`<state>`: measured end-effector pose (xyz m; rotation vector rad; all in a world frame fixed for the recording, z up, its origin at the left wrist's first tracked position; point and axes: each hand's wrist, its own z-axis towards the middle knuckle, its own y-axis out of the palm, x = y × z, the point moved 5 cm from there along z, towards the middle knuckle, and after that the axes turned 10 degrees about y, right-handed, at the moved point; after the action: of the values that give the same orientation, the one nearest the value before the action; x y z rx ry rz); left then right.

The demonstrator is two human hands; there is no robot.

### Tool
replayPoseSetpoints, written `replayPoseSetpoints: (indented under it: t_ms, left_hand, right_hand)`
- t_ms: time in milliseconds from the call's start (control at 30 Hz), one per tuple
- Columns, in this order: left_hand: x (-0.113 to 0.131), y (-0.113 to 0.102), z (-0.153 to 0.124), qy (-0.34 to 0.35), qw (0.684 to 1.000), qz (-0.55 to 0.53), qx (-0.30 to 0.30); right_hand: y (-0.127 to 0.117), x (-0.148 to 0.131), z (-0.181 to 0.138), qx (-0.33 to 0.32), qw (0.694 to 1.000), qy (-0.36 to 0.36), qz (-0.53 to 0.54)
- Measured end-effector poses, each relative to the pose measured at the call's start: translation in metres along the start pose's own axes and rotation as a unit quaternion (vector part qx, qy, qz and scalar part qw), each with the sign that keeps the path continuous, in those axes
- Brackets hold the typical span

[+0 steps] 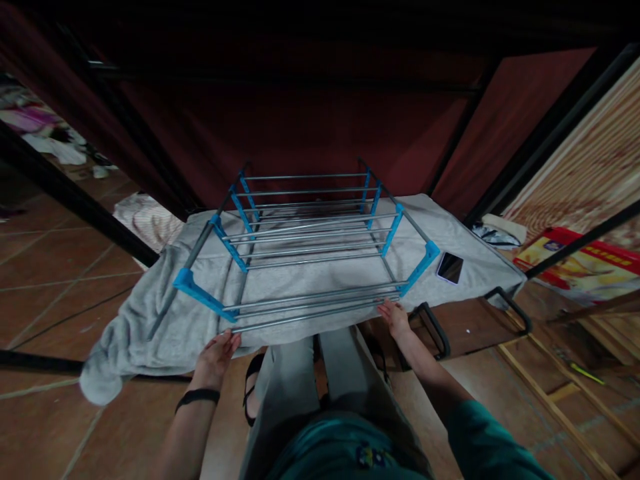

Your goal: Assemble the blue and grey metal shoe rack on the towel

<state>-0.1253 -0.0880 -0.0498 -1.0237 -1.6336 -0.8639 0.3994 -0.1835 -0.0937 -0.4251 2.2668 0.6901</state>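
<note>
Recorder: Position of the clothes-drying rack (315, 251) — where did it sit?

Observer: On a grey fleece blanket (127, 337), directly in front of the person. Thin metal rods ran crosswise between blue plastic brackets, and side tubes ran back toward a maroon curtain (320, 113).

Recorder: Left hand (217, 350)?

Observer: At the near left corner of the rack. Its fingers were together on the left end of the nearest metal rod (305, 317), just beside the foot of the left front bracket (205, 297). A black wristband (197, 397) circled that wrist.

Recorder: And the right hand (395, 317)?

Observer: At the near right corner, below the right front bracket (421, 270). Fingertips touched the near rods close to their right ends. Whether thumb and fingers had closed around one — I could not tell from this view.

Recorder: Other items noted?

Observer: A smartphone (451, 268) lay on the blanket, to the right of the rack and apart from it. Beyond the blanket's near right edge was a brown panel (465, 325) with black loop handles. Farther right, a red-and-yellow box (575, 263) showed partly behind a black bar. Terracotta floor tiles (45, 267) were visible at far left.
</note>
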Motion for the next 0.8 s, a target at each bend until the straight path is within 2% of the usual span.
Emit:
replayPoseSetpoints:
  t_ms: [100,233,333,533,700,800]
  left_hand:
    - [-0.01,0.004,0.002,-0.081,0.992,-0.079,0.047]
    - [-0.015,0.015,-0.007,-0.134,0.984,-0.11,0.034]
    - [-0.014,0.021,-0.015,-0.122,0.983,-0.134,0.0]
    - [-0.022,0.022,-0.017,-0.103,0.98,-0.167,0.022]
    - [-0.024,0.028,-0.013,-0.087,0.98,-0.18,0.027]
    - [-0.025,0.032,-0.012,-0.086,0.979,-0.184,0.026]
  right_hand:
    - [-0.001,-0.001,-0.004,-0.013,1.0,0.005,-0.004]
    - [-0.003,-0.004,-0.011,-0.038,0.999,0.016,-0.019]
    - [-0.006,-0.005,-0.006,-0.048,0.998,0.026,-0.031]
    - [-0.021,0.0,0.016,-0.032,0.999,0.03,-0.017]
    - [-0.021,-0.003,0.008,-0.04,0.998,0.003,-0.04]
    - [-0.019,-0.004,0.001,-0.021,0.999,0.005,-0.043]
